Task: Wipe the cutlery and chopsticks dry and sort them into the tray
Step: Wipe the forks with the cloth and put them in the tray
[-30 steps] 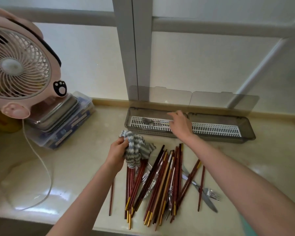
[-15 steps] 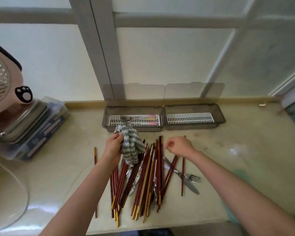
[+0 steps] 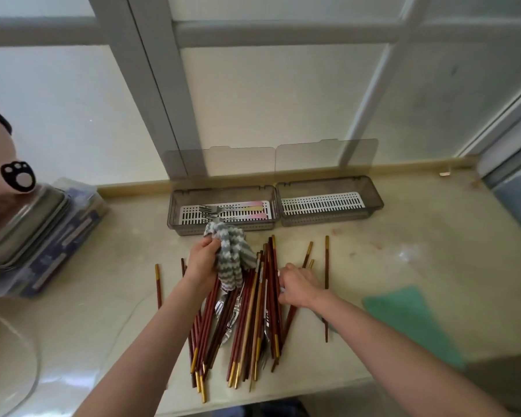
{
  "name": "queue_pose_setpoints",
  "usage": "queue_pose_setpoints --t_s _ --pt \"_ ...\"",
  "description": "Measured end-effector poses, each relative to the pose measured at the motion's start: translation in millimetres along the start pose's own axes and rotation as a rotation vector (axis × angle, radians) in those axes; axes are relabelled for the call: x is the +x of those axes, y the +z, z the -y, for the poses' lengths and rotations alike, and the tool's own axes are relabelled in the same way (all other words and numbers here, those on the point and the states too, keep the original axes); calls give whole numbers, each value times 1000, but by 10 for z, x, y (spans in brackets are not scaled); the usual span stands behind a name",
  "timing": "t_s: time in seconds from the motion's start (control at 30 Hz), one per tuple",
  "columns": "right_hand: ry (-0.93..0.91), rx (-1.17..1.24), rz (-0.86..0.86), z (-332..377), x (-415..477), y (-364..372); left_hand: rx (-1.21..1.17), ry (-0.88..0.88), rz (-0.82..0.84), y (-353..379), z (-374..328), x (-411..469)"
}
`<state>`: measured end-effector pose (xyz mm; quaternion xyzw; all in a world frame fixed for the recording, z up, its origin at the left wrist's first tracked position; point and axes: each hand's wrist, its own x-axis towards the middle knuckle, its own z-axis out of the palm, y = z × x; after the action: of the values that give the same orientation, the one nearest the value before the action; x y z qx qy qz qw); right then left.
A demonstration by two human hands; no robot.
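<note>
The left hand [image 3: 203, 261] grips a bunched grey-and-white striped cloth [image 3: 232, 260] and holds it above the far end of a heap of dark red chopsticks with gold tips [image 3: 253, 323], which is spread across the cream worktop [image 3: 403, 254]. Silver metal cutlery [image 3: 229, 314] lies mixed in under the sticks. The right hand [image 3: 298, 285] is down on the right side of the heap with its fingers curled into it; I cannot tell what they have hold of. One chopstick lies alone to the left and a few lie loose to the right.

Behind the heap, against the window ledge, stands the grey translucent plastic tray [image 3: 190, 230] with its lid up. Its left compartment holds several forks with pink and yellow handles [image 3: 214, 209] on a white slatted insert. The right compartment [image 3: 328, 220] shows the same insert.

A green cloth [image 3: 409, 320] lies at the right, and a pink fan [image 3: 17, 177] stands at the far left.
</note>
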<state>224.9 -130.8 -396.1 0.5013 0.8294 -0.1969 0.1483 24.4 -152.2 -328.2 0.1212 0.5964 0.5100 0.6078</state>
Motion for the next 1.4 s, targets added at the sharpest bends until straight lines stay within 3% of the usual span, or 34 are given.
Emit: queue_pose_setpoints --t_s 0.33,0.57,0.7,0.87,1.07,1.4 --pt "70 321 -339 54 144 -214 -47 27 7 -4 -35 -30" --pt "112 831 -673 0 151 -574 -89 24 53 -21 -45 -89" --pt "155 1265 -877 32 156 -796 -7 -7 106 -19 -28 -88" --pt "208 1723 -630 75 162 -937 308 -92 235 47 -11 -130" --pt "48 1686 -362 215 165 -872 585 -38 357 141 34 -167" --pt "56 1586 -490 179 177 -994 791 94 255 289 34 -136"
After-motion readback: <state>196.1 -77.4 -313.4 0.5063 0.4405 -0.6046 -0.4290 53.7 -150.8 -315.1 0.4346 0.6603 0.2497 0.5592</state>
